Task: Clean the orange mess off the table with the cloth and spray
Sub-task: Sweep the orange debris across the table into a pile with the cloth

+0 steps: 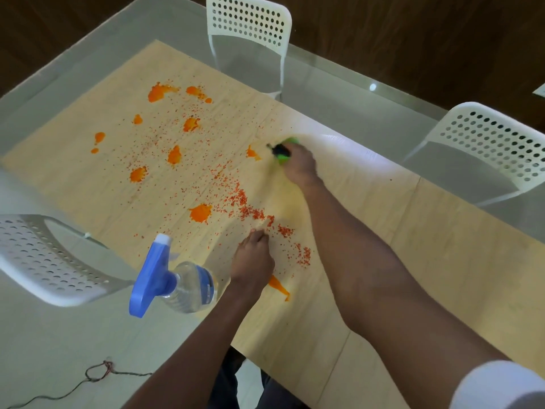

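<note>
Orange mess (200, 212) covers the pale wooden sheet (368, 305): we count about a dozen wet blots, plus a trail of fine red-orange crumbs running across the middle towards the near edge. One green and black cloth (283, 150) sits bunched under our right hand (299, 165), which is closed over it and pressing it to the sheet, just beside a blot. Our left hand (252, 261) rests on the sheet with fingertips gathered at the crumbs; we cannot tell whether it pinches any. One spray bottle (177, 283), clear with a blue trigger head, stands at the near left edge. The sheet lies on a glass table (339, 81). Three white perforated chairs (249, 22) surround it, over a pale floor and dark wood farther back.
</note>
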